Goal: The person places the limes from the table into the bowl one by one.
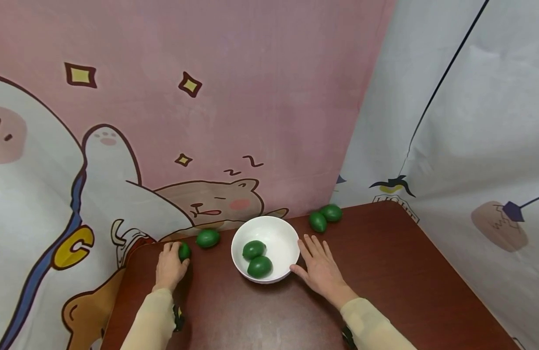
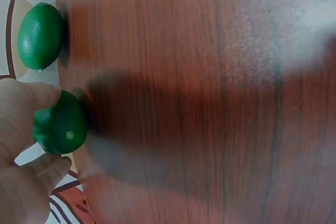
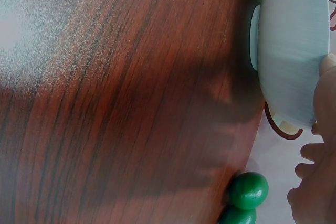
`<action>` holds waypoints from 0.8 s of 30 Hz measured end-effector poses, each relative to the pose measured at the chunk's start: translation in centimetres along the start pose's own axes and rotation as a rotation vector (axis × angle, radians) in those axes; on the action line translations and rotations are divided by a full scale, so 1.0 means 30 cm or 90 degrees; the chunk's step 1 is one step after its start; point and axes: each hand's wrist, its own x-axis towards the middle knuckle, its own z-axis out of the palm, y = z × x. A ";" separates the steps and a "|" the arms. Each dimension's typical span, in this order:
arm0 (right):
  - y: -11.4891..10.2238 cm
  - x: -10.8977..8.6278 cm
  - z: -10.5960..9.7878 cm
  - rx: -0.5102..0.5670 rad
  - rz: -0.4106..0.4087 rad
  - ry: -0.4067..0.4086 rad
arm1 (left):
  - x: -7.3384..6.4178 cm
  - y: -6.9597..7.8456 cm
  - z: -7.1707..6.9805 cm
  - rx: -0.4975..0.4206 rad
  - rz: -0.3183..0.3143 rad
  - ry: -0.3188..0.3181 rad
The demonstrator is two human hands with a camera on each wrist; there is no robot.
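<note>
A dark red-brown wooden table fills the foreground. Behind the table hangs a pink cartoon backdrop with sleeping animals and yellow stars; to the table's right, a pale grey printed sheet

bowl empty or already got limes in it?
Not empty: the white bowl stands upright on the table with two green limes inside, seen from the head view. Four more limes lie outside it.
</note>
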 end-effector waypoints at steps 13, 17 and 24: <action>0.001 -0.001 0.000 0.000 -0.005 0.002 | -0.034 0.020 0.010 0.000 0.045 0.029; 0.003 0.002 0.002 -0.002 -0.003 -0.006 | -0.041 0.023 0.012 0.006 0.059 0.035; 0.005 0.001 0.003 -0.009 -0.008 0.005 | -0.054 0.038 0.015 0.003 0.064 0.026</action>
